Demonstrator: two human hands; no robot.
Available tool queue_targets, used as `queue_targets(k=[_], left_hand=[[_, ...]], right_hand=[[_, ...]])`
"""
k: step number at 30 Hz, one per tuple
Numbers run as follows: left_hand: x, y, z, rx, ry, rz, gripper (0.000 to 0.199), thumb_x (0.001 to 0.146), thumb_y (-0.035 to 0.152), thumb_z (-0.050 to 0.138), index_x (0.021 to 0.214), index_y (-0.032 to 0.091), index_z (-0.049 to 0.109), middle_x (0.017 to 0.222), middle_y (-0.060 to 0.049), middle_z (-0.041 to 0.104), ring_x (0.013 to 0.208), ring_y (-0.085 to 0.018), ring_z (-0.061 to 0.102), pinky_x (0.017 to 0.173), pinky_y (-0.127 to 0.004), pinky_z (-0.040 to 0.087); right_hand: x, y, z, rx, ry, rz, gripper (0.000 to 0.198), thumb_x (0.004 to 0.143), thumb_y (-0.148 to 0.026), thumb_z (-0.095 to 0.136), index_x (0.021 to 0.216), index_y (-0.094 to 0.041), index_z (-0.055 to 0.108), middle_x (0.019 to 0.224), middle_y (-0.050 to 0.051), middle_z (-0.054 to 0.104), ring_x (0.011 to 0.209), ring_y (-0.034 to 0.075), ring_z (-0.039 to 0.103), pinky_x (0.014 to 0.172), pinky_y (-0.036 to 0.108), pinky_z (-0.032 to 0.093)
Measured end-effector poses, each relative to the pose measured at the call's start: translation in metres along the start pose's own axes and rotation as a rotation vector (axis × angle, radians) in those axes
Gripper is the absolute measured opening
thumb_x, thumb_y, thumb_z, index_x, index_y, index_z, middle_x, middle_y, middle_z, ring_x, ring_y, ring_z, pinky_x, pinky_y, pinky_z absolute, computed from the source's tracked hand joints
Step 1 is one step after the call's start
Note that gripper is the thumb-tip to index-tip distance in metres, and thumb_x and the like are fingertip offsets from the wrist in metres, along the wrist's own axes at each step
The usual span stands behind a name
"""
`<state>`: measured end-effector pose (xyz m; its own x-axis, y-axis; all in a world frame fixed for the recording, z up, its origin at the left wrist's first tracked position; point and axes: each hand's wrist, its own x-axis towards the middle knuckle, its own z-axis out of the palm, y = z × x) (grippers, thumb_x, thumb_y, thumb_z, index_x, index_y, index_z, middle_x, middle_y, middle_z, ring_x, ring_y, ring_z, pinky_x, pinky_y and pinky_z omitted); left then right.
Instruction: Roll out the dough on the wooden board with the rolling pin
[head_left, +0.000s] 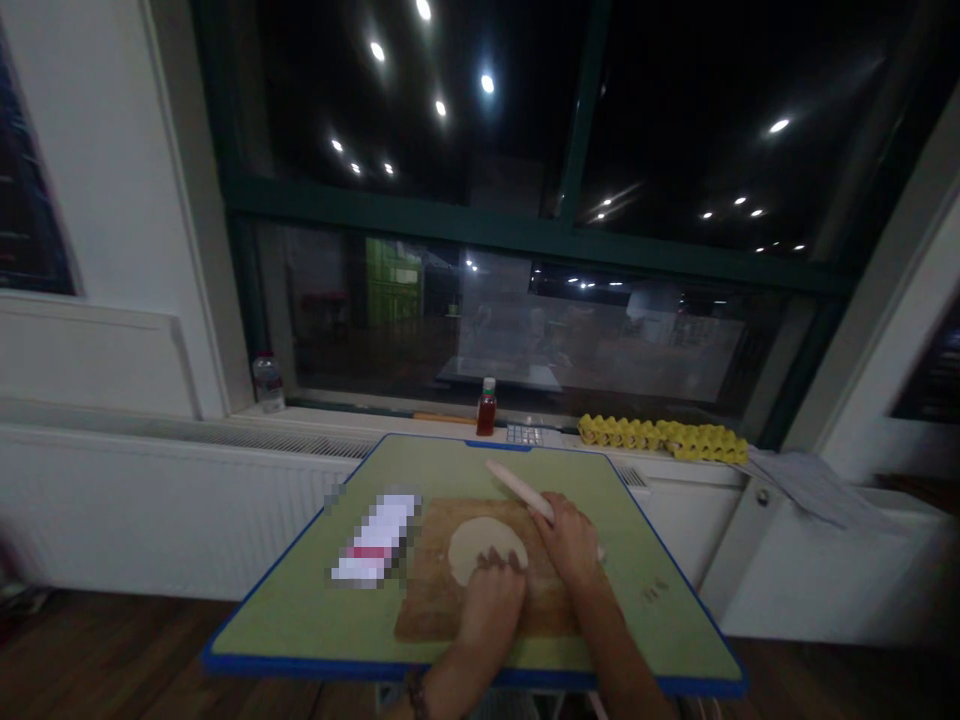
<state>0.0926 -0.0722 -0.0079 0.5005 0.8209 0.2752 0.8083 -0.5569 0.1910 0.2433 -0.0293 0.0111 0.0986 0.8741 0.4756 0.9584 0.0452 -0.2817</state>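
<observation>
- Your right hand [571, 538], over the right part of the wooden board, is closed around a pale rolling pin [516, 486]; the pin slants so that its far end reaches past the board's far edge.
- Your left hand [495, 590], above the middle of the board, has its fingers bent and spread a little, the tips at the near right part of the dough [472, 545]; you cannot tell from this view whether they pinch it or only rest on it.
- The dough lies under those fingers as a flat, pale round in the middle of the wooden board [424, 605].
- Left of the board you have a white item with a pink band [375, 540], pixelated.
- Right of the board are some small marks or bits [654, 590], too small to make out.
- The green, blue-edged worktop [285, 615] carries the board.
- Beyond the board, on the sill, you see a bottle of reddish liquid [487, 415]; farther left of the board, a clear bottle [268, 382]; to its far right, yellow egg trays [660, 437].
</observation>
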Motion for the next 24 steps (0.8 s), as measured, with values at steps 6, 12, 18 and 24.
queue_targets(k=[6,12,18,24], left_hand=[[0.007,0.0,-0.034,0.079,-0.018,-0.111,0.036,0.093,0.038,0.047,0.104,0.013,0.07,0.09,-0.021,0.071,0.09,-0.036,0.066,0.077,-0.05,0.05],[0.001,-0.062,-0.068,0.08,-0.088,-0.123,0.069,0.082,0.05,0.063,0.139,0.014,0.049,0.152,-0.019,0.038,0.141,-0.039,0.029,0.113,-0.056,0.024],[-0.013,-0.09,-0.035,-0.025,-0.118,-0.029,0.082,0.091,0.067,0.035,0.149,0.01,0.031,0.156,-0.019,0.026,0.145,-0.032,0.023,0.117,-0.055,0.012],[-0.017,-0.074,-0.011,0.059,0.04,-0.117,0.095,0.081,0.077,0.041,0.143,0.005,0.042,0.15,-0.024,0.037,0.141,-0.038,0.03,0.116,-0.052,0.023]], right_hand=[[0.001,0.002,0.002,0.008,-0.026,0.008,0.029,0.096,-0.037,0.046,0.117,-0.023,0.061,0.109,0.006,0.069,0.097,0.019,0.064,0.082,0.026,0.044],[0.002,0.001,0.004,-0.012,-0.003,0.018,0.027,0.096,-0.037,0.048,0.116,-0.023,0.061,0.106,0.005,0.069,0.094,0.019,0.064,0.079,0.027,0.043],[0.001,0.0,0.005,-0.005,-0.008,0.007,0.026,0.096,-0.038,0.049,0.114,-0.024,0.062,0.104,0.005,0.069,0.092,0.019,0.064,0.078,0.026,0.042],[0.0,-0.005,-0.002,-0.035,-0.034,0.017,0.029,0.096,-0.038,0.049,0.116,-0.023,0.063,0.104,0.006,0.07,0.096,0.02,0.063,0.08,0.027,0.042]])
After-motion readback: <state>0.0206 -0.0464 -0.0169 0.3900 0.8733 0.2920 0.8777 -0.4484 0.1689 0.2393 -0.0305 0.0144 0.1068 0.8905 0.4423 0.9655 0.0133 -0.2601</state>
